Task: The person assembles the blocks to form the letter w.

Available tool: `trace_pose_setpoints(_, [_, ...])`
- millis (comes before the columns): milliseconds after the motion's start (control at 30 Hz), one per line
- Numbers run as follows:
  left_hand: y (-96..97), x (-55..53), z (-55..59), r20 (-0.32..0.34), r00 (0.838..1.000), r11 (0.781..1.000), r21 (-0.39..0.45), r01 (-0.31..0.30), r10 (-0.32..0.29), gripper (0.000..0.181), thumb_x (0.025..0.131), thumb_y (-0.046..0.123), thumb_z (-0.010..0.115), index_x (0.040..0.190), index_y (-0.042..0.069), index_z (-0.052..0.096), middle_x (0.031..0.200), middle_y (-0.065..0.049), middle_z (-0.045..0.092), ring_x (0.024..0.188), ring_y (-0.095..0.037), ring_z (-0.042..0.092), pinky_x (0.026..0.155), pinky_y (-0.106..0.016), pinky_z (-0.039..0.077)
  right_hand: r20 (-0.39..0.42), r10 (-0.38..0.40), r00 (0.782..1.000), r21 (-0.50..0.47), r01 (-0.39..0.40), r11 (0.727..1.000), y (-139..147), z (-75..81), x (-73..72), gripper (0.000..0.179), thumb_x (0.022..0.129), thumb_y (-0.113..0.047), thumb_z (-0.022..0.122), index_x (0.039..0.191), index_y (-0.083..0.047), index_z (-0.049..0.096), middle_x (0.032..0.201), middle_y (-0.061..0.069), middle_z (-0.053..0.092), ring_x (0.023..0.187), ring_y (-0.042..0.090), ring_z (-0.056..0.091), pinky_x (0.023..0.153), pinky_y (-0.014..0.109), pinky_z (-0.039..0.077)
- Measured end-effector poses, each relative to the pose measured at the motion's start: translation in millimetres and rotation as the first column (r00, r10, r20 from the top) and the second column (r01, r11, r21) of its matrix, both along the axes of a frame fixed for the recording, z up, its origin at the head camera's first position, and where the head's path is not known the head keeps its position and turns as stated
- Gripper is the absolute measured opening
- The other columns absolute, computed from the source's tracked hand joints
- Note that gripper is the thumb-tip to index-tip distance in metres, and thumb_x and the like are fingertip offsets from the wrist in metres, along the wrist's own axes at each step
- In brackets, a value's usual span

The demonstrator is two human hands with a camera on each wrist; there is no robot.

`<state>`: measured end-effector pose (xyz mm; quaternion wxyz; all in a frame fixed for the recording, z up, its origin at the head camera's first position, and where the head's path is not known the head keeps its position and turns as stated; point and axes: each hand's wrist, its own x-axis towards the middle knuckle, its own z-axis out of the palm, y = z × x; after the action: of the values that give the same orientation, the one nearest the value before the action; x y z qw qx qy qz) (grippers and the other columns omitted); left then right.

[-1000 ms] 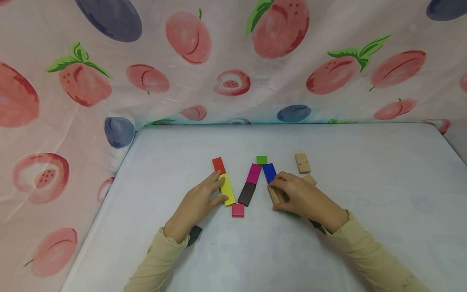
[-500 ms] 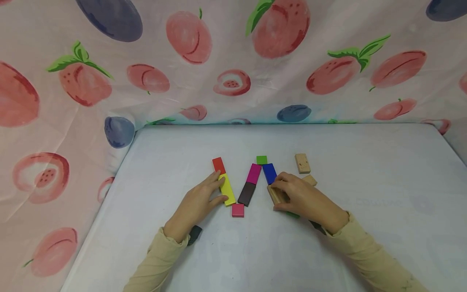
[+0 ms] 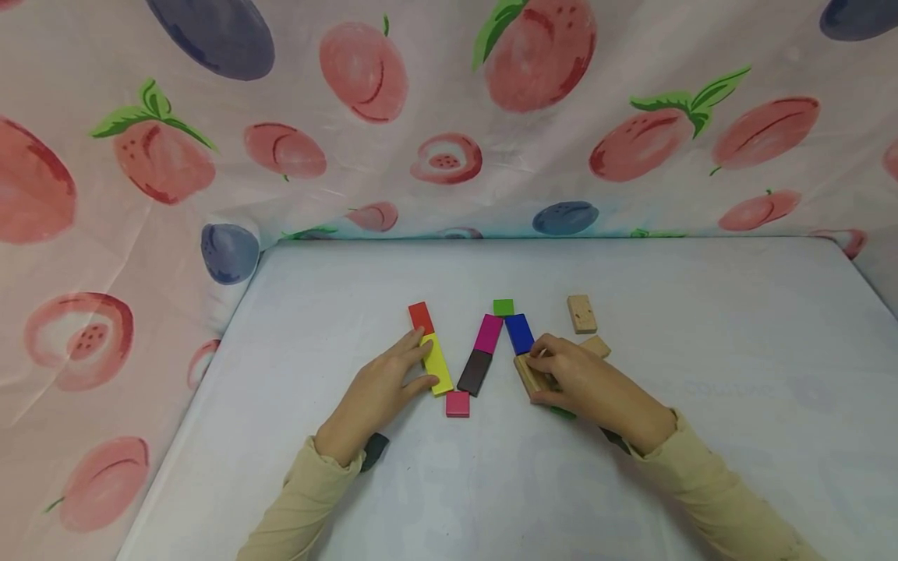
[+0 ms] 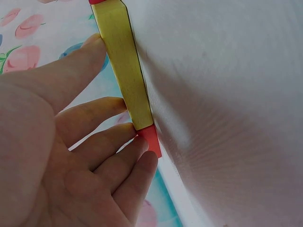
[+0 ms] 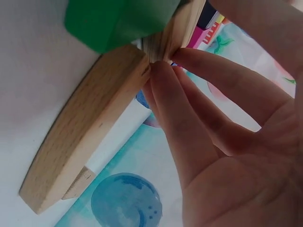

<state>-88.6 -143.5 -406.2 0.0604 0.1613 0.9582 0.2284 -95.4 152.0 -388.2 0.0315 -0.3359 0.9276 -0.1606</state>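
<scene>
Currently, the left hand [image 3: 375, 393] is laid against the outer side of a yellow block [image 3: 438, 370], fingers spread and loosely extended, with the thumb near its lower end. A red block [image 3: 420, 317] adjoins the yellow one's far end. The right hand [image 3: 596, 378] has its fingers parted and slightly bent, tips touching a wooden block [image 3: 525, 378] set end to end with a blue block [image 3: 519, 333]. Between these rows, magenta [image 3: 488, 333] and dark [image 3: 475, 372] blocks form a slanted row on the white surface [image 3: 421, 499]. A green block [image 3: 563, 413] sits partly hidden below the right hand.
</scene>
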Motion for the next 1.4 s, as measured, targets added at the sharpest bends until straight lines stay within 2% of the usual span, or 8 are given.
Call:
trace_pose_setpoints(567, [0.1,0.3,0.2,0.003,1.000,1.000,0.000,0.001,-0.001,0.062,0.086,0.028,0.078,0.140,0.007,0.057,0.156,-0.010,0.041,0.145,-0.025,0.039,0.111,-0.042,0.042,0.029,-0.046,0.999,-0.035,0.047,0.998,1.7,0.5,2.8,0.041,0.076,-0.017,0.087,0.107,0.007,0.073,0.107,0.011,0.063,0.094,0.021,0.065,0.074,0.030,0.059])
trace_pose_setpoints(833, [-0.1,-0.3,-0.7,-0.004,1.000,1.000,-0.006,0.003,-0.003,0.061,0.086,0.027,0.079,0.140,0.007,0.057,0.155,-0.009,0.042,0.145,-0.024,0.039,0.111,-0.041,0.042,0.041,-0.064,0.997,-0.043,0.065,0.997,0.8,0.8,1.7,0.045,0.076,-0.018,0.087,0.110,0.007,0.072,0.105,0.010,0.062,0.089,0.017,0.062,0.068,0.026,0.056])
trace_pose_setpoints(1400, [0.0,-0.4,-0.2,0.005,1.000,1.000,0.001,-0.003,0.003,0.061,0.086,0.027,0.079,0.139,0.007,0.058,0.156,-0.009,0.042,0.145,-0.024,0.038,0.111,-0.041,0.042,0.042,-0.081,0.996,-0.026,0.082,0.996,-0.1,0.0,1.6,0.048,0.075,-0.019,0.088,0.111,0.007,0.071,0.105,0.010,0.062,0.089,0.016,0.060,0.069,0.026,0.056])
